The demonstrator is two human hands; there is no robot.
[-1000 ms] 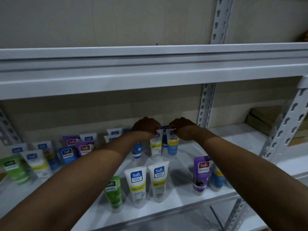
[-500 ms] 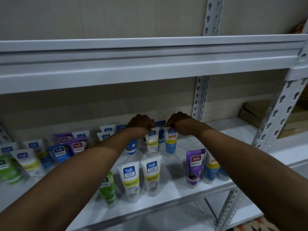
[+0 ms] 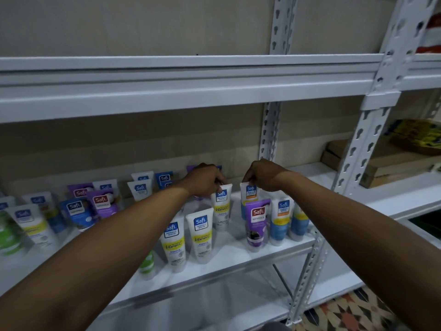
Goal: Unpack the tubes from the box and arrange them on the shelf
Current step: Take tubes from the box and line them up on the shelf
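Observation:
Both arms reach over the white shelf (image 3: 238, 249). My left hand (image 3: 207, 180) pinches the top seal of a white and yellow tube (image 3: 222, 209) standing on its cap. My right hand (image 3: 261, 174) pinches the top of a white, orange and blue tube (image 3: 249, 194) just to the right. In front stand two white and yellow tubes (image 3: 201, 235), a purple tube (image 3: 256, 223) and blue and yellow tubes (image 3: 281, 220). More purple, blue and white tubes (image 3: 100, 199) fill the left part of the shelf. The box is not in view.
An upper shelf beam (image 3: 191, 87) runs across just above the hands. Perforated white uprights (image 3: 358, 151) stand at the right. Cardboard boxes (image 3: 381, 163) lie on the neighbouring shelf at right. A green tube (image 3: 148, 261) shows under my left forearm. Patterned floor (image 3: 353, 311) lies below right.
Both hands keep pinching the same two tubes. The view has shifted, so the shelf and uprights sit further left in the frame and the neighbouring shelf shows more.

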